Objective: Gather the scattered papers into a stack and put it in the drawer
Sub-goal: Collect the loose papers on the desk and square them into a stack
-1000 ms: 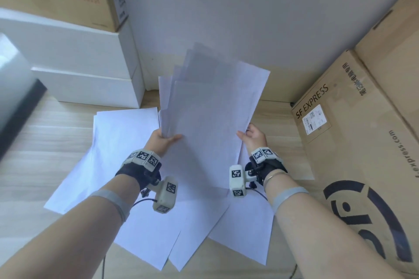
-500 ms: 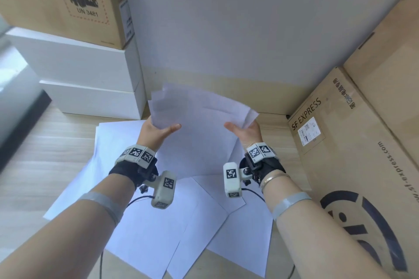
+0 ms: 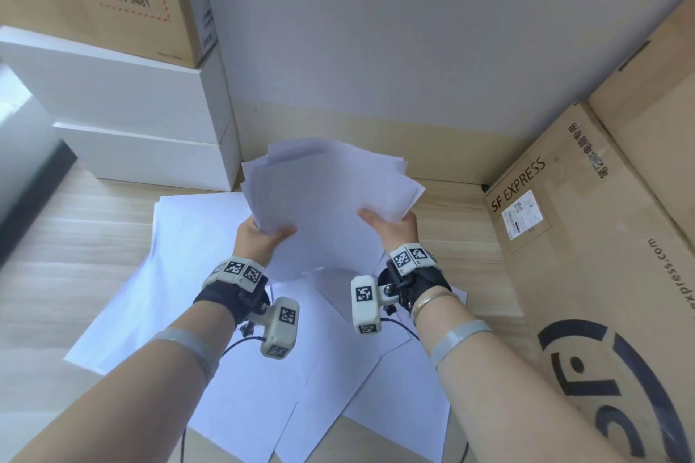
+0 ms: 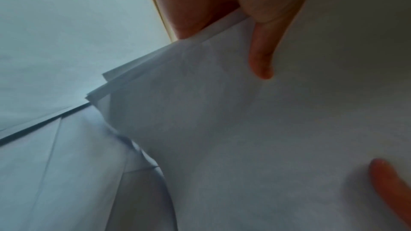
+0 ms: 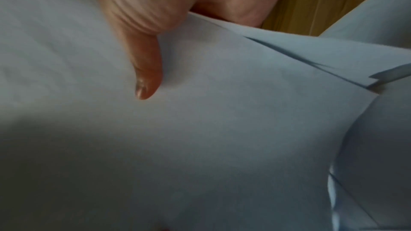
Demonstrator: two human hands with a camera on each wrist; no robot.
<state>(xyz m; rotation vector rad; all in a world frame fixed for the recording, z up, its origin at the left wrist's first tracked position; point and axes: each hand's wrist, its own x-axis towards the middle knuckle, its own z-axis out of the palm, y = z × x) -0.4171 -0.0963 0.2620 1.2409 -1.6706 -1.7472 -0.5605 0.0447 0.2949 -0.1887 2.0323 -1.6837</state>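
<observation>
I see bare forearms, each with a grey band, black wrist straps, checkered marker blocks and cabled cameras.

The light wood floor carries loose white sheets at centre, stacked white boxes at 10 o'clock, an SF Express carton at 3 o'clock.

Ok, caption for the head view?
Both hands, left and right, hold an uneven sheaf above loose sheets on the wooden floor.
</observation>
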